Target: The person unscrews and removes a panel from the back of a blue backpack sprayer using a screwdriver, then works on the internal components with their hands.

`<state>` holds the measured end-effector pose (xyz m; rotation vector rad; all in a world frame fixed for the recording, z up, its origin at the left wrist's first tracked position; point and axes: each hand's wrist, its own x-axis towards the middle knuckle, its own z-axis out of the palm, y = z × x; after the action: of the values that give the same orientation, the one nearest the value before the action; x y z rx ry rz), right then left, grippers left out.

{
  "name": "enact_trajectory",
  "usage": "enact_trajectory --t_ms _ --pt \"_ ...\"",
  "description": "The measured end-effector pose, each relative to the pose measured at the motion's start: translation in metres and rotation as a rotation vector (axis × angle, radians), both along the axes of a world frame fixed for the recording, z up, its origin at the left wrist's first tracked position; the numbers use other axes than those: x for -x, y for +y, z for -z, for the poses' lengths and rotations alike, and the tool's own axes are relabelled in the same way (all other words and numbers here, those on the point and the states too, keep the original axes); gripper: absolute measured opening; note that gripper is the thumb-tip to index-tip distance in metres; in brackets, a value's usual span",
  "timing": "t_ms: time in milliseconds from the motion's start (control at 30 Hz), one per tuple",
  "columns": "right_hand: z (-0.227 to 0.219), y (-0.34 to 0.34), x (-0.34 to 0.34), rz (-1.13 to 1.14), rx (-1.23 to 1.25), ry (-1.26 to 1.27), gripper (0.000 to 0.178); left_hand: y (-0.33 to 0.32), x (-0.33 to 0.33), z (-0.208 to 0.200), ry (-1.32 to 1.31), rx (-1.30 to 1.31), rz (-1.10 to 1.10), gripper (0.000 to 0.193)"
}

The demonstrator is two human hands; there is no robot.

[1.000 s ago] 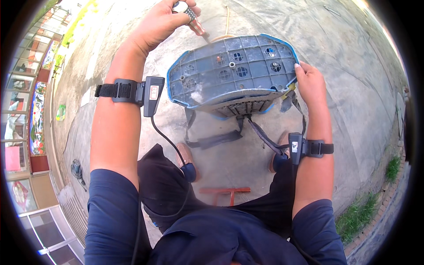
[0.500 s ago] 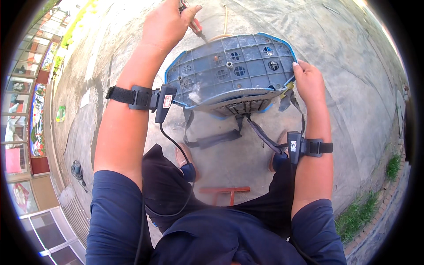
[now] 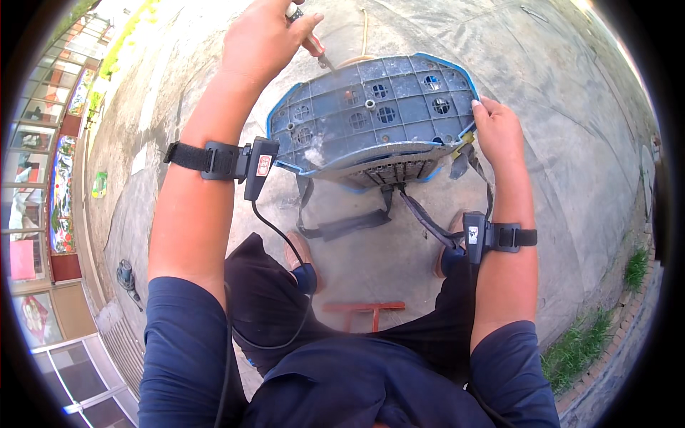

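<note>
A dark grey ribbed base with a blue rim faces up at me; it belongs to what looks like a knapsack sprayer (image 3: 328,107) with black shoulder straps (image 3: 349,225). My left hand (image 3: 260,39) is closed around a screwdriver (image 3: 314,47) with a red and pale handle. Its shaft points down to the far left edge of the base; whether the tip touches a screw is too small to tell. At the right corner of the rim, my right hand (image 3: 499,132) grips the sprayer, thumb on the edge and fingers hidden behind it.
A pale hose (image 3: 364,32) runs along the concrete beyond the sprayer. Between my legs stands a reddish metal bar piece (image 3: 364,307). A dark tool with a cord (image 3: 126,277) lies at left. Grass (image 3: 581,349) edges the right side, and windows line the left.
My left hand and forearm have shifted slightly left, with the screwdriver still held at the base's far left edge. The right hand and sprayer stay almost the same.
</note>
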<state>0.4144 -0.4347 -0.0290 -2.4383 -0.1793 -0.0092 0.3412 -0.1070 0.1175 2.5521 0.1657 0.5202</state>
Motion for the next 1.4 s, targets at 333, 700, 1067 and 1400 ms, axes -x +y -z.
enact_trajectory --t_ms 333,700,1067,1400 --pt "-0.003 0.002 0.001 0.005 -0.009 0.03 0.037 0.006 0.001 -0.008 0.129 0.141 0.158 0.045" --pt "-0.007 0.003 0.003 0.005 -0.026 0.049 0.035 0.008 0.002 -0.009 0.051 -0.06 0.164 0.043" --pt "-0.004 0.003 0.004 -0.001 -0.03 0.0 0.035 0.013 0.005 -0.008 0.011 -0.238 0.098 0.043" --pt "-0.001 0.003 0.001 0.002 -0.028 0.014 0.037 0.005 0.008 -0.013 0.058 -0.122 0.115 0.047"
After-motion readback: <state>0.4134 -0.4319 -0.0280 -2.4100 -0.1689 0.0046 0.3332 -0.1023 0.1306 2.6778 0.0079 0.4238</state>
